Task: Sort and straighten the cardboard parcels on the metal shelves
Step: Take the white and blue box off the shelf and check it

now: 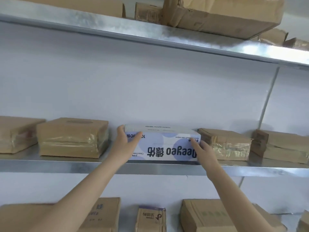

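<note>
Plainly upside-down: "Deeyeo" wipes box

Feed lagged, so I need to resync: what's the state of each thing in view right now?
White-and-lilac printed cardboard box: flat on the middle metal shelf, print upside down, held at both ends.
Left hand: grips the box's left end.
Right hand: holds its right front corner.
Large crumpled brown cardboard parcel: dented, lying askew on the top metal shelf.

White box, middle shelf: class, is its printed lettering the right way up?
No: the white box shows its dark lettering upside down on the front face.
</note>
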Demonstrator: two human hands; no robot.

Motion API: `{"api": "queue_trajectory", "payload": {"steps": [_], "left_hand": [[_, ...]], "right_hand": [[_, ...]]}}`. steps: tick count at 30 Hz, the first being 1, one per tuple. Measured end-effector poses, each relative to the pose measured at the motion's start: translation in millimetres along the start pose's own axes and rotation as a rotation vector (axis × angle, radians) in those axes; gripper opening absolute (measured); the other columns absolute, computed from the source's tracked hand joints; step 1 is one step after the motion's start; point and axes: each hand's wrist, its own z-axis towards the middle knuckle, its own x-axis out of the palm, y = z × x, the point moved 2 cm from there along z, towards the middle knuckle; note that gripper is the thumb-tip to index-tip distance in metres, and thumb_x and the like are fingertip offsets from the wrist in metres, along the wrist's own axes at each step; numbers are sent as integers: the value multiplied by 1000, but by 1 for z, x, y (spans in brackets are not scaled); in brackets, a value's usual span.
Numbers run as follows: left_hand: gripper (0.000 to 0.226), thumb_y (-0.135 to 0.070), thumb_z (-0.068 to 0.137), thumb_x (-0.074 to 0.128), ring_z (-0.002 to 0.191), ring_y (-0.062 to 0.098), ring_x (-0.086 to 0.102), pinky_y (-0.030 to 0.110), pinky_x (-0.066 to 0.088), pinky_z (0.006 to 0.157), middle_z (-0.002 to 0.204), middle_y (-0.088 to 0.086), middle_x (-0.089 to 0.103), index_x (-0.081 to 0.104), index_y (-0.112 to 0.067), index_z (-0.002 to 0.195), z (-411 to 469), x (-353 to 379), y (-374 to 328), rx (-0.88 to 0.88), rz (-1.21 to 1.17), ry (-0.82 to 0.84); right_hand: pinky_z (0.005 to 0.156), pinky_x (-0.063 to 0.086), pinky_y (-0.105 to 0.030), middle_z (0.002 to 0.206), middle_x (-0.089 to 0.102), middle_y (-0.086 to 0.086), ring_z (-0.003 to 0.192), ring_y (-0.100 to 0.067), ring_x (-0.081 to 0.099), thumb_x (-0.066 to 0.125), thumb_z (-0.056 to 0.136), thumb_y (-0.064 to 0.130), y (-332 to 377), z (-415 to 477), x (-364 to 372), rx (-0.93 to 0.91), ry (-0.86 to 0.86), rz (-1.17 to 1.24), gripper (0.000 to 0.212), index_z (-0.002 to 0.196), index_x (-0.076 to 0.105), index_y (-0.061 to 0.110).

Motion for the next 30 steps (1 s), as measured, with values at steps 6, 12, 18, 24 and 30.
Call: {"api": "queue_trajectory", "payload": {"steps": [6,12,18,24,30], "left_hand": [[59,-56,86,56,97,21,58,34,45,80,109,1,59,44,-14,125,0,-23,-16,9,86,-193],[69,-70,74,54,101,25,58,41,48,89,107,-1,63,46,-21,122,-10,-35,-29,112,129,-258],[53,-52,87,58,99,22,57,37,46,85,111,-3,60,42,-25,130,-15,-48,-37,244,162,-257],[46,-41,91,57,101,18,59,31,46,84,112,-3,63,43,-26,132,-14,-59,-43,330,142,-170],[58,-40,92,55,118,18,51,36,41,101,136,-3,49,33,-23,142,-12,-60,-46,348,82,-189]], "right_hand": [[97,46,-40,111,66,6,104,-14,60,36,95,62,16,-8,-9,-35,51,311,38,102,62,35],[96,47,-54,123,65,-12,112,-34,61,48,97,45,27,-12,-14,239,280,765,38,113,67,16],[98,46,-56,113,72,-15,109,-39,64,27,79,85,25,-17,-17,344,510,814,87,89,81,18],[87,51,-58,118,70,-13,103,-39,68,53,83,63,29,-26,-15,340,602,816,54,96,79,17],[86,52,-44,98,74,-8,83,-29,71,51,86,51,35,-32,-11,246,591,906,44,79,80,19]]}}
